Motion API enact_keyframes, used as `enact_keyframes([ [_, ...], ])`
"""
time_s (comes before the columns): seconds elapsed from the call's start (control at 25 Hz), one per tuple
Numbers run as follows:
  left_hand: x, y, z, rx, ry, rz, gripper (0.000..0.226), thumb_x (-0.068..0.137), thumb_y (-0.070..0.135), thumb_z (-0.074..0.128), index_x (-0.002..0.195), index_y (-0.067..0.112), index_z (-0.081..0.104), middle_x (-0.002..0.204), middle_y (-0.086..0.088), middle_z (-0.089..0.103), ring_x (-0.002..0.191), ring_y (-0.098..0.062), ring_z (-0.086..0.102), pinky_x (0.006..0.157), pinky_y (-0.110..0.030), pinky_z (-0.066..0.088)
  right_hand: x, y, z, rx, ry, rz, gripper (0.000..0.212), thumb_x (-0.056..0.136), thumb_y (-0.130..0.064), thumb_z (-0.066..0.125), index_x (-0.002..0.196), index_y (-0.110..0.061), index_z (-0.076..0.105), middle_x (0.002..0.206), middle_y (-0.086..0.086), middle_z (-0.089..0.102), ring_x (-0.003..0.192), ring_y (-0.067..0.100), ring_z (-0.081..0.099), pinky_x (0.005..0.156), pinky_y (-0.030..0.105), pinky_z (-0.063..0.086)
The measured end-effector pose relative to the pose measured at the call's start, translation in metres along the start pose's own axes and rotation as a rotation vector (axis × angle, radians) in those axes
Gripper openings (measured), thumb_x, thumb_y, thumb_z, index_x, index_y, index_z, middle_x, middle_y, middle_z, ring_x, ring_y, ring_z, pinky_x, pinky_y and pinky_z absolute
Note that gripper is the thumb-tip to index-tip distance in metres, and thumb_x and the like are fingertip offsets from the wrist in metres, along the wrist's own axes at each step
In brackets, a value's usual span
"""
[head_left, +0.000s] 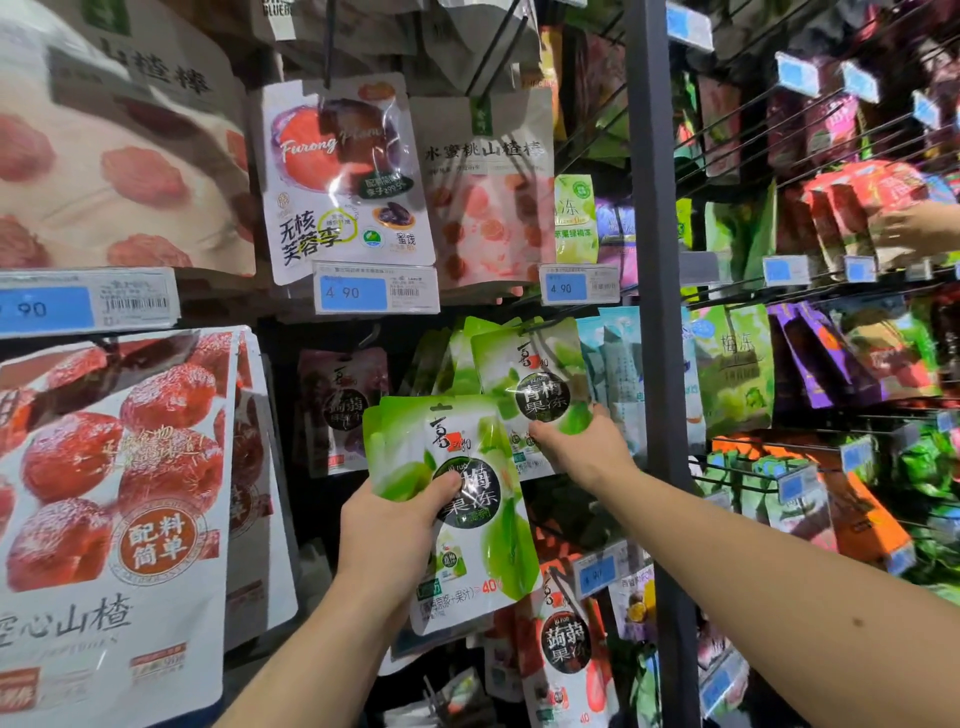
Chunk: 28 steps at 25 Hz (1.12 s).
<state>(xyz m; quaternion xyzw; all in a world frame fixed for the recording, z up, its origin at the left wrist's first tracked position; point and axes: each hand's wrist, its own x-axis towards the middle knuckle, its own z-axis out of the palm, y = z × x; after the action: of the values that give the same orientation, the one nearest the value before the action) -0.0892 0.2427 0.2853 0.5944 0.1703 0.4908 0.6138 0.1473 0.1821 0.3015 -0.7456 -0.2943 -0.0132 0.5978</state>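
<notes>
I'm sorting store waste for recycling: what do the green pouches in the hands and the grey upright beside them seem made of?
The green pouches in the left hand and the hanging pouch gripped by the right hand look like glossy plastic film: glare patches, soft creases, flat sealed edges. The grey upright looks like matt painted metal, probably: straight, even, no glare.

The centre pouch (462, 499) is lime green fading to white, with a black round label and a small red seal; the upper pouch (535, 374) looks the same. At lower left, a white bag (104, 493) shows red fruit. The price tags (353, 293) are blue on white. The post (655, 260) is grey.
</notes>
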Motion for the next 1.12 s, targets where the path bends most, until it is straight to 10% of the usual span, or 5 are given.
enact_keyframes([
  [0.16,-0.001,-0.001,0.005,0.02,0.004,-0.01,0.019,0.084,0.011,0.084,0.1,0.017,0.078,0.088,0.003,0.081,0.08,-0.018,0.079,0.065,-0.027,0.059,-0.021,-0.003,-0.016,0.078,-0.08,-0.006,0.139,0.05,-0.09,0.073,0.158,-0.017,0.025,0.157,0.005,0.044,0.14,0.029,0.046,0.116,0.049,0.039],
  [0.36,-0.004,-0.004,0.01,-0.018,-0.003,-0.048,0.023,0.083,0.011,0.084,0.105,0.012,0.077,0.094,-0.002,0.081,0.086,-0.021,0.079,0.072,-0.03,0.058,-0.058,-0.004,-0.039,0.042,-0.121,0.006,0.084,0.097,-0.061,0.053,0.159,-0.012,0.024,0.161,0.008,0.035,0.143,0.031,0.041,0.112,0.042,0.036],
  [0.72,-0.019,-0.001,0.033,-0.036,-0.068,-0.039,0.026,0.081,0.008,0.086,0.106,0.011,0.077,0.094,-0.004,0.081,0.085,-0.021,0.079,0.073,-0.032,0.062,-0.126,-0.017,-0.043,0.246,-0.33,0.01,0.036,0.087,-0.036,0.08,0.066,-0.015,0.06,0.056,-0.014,0.057,0.051,0.004,0.053,0.048,0.012,0.039],
  [0.96,-0.014,0.002,0.027,-0.008,-0.076,-0.044,0.022,0.083,0.023,0.086,0.102,0.016,0.078,0.097,-0.001,0.081,0.09,-0.022,0.078,0.087,-0.042,0.061,-0.085,-0.016,-0.046,0.317,-0.092,-0.011,0.087,0.056,-0.07,0.076,0.123,-0.016,0.067,0.116,0.006,0.072,0.104,0.029,0.071,0.094,0.052,0.058],
  [1.12,-0.013,0.006,0.017,-0.049,-0.05,-0.05,0.015,0.088,0.018,0.081,0.102,0.015,0.077,0.094,0.001,0.081,0.086,-0.017,0.079,0.072,-0.029,0.058,-0.075,-0.045,-0.067,0.38,0.066,0.031,0.023,0.091,-0.035,0.074,0.089,-0.013,0.067,0.096,0.012,0.073,0.086,0.028,0.069,0.077,0.043,0.059],
])
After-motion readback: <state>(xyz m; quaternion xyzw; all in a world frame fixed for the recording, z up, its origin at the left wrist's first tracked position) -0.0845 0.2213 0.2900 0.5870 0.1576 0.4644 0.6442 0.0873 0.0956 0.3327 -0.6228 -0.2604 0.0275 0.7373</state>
